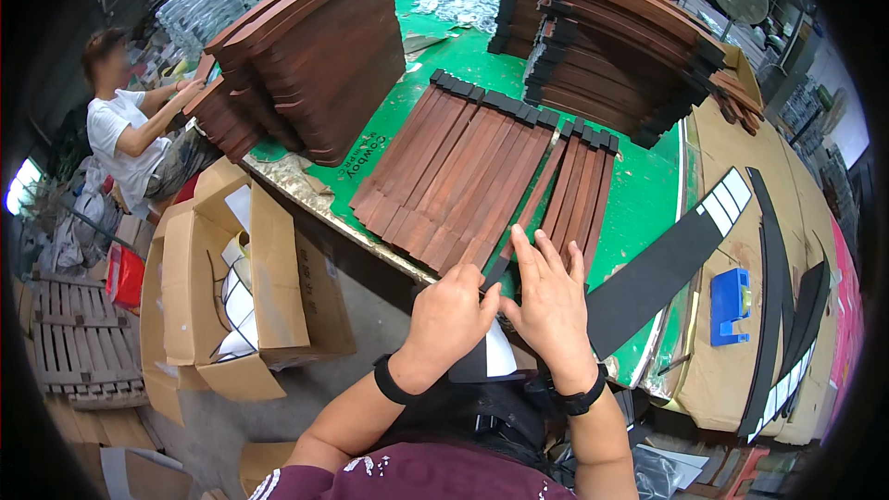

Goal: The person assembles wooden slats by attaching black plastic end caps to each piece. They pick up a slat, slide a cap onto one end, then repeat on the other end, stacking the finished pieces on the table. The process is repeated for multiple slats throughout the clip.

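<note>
A thin reddish-brown wooden slat (542, 187) lies aslant, its near end wrapped in black between my hands. My left hand (446, 315) is closed with thumb and fingers pinched at that black end. My right hand (552, 301) is open, its fingers stretched out and resting on or just beside the slat; the exact contact is hidden. Left of this slat lies a row of brown slats (444, 171) with black far ends. A smaller group of similar slats (579, 190) lies to its right. Below my hands shows a white-and-black sheet (500, 352), partly covered.
On the green table (421, 42) stand tall stacks of brown slats, left (324, 65) and right (611, 56). A black strip sheet (657, 268), blue tape dispenser (730, 306) and black strips (770, 315) lie right. An open cardboard box (278, 287) stands left. Two other people are nearby.
</note>
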Available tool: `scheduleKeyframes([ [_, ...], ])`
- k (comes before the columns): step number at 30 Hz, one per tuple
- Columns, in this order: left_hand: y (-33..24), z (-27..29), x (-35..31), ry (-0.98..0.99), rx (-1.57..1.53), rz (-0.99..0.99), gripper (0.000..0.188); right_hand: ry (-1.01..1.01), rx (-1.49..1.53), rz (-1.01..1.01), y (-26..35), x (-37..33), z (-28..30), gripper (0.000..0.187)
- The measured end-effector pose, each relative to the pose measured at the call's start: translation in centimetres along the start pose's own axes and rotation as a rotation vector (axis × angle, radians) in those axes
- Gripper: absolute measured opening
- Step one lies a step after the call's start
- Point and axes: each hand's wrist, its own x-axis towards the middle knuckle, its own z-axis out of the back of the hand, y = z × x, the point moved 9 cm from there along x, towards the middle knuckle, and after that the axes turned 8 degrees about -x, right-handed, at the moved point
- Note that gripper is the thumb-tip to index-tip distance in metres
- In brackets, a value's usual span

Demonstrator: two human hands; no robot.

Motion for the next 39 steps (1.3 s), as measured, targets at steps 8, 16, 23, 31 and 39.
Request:
scheduleKeyframes([
  [8,-0.3,0.5,-0.2,-0.045,-0.021,-0.035,0.024,-0.023,0.027,0.011,0.0,0.1,0.2,0.1],
  [16,-0.5,1.5,-0.2,-0.044,-0.075,-0.011,0.022,-0.053,0.053,0.013,0.0,-0.1,0.5,0.098],
  [23,0.1,0.2,-0.7,-0.023,-0.049,-0.007,0.025,-0.064,0.047,0.019,0.0,-0.1,0.5,0.096],
  [31,-0.1,-0.2,-0.7,0.036,0.028,0.0,0.028,-0.066,0.043,0.016,-0.1,-0.2,0.4,0.094],
  [39,-0.9,-0.3,-0.4,0.046,0.12,-0.071,0.028,-0.052,0.038,0.031,0.1,-0.3,0.4,0.095],
])
